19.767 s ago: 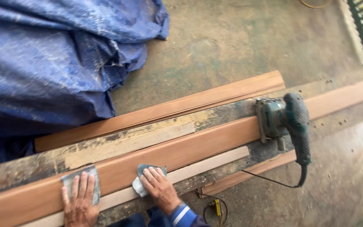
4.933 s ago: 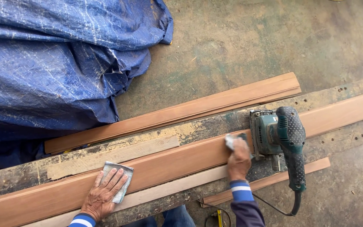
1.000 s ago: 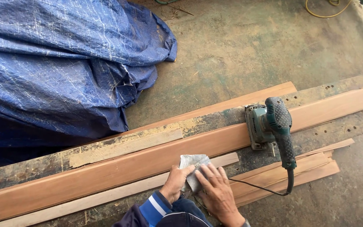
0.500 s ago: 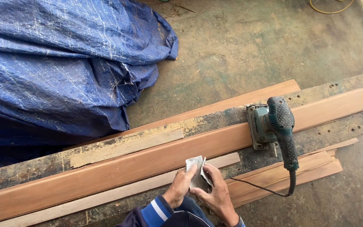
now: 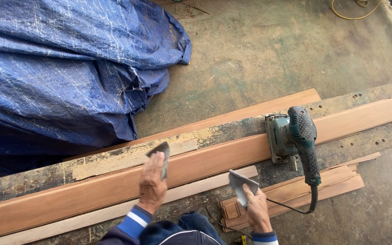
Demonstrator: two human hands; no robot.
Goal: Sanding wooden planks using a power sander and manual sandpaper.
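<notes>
Hand-sanding step: left hand (image 5: 153, 183) pinched sandpaper piece (image 5: 161, 154) over long board (image 5: 205, 165); right hand (image 5: 256, 209) gripped second sandpaper piece (image 5: 240, 183) — next move probably called for flat, firm pressure on board.

Smooth, matt reddish wood showed on the long board (image 5: 214, 163); the bench plank (image 5: 128, 156) under it was rough, stained and flaking. The sandpaper pieces (image 5: 162, 156) looked grey and gritty. The sander (image 5: 293, 136) wore dimpled green plastic, the tarpaulin (image 5: 69, 68) creased blue woven sheeting, the floor (image 5: 268, 54) blotchy concrete.
</notes>
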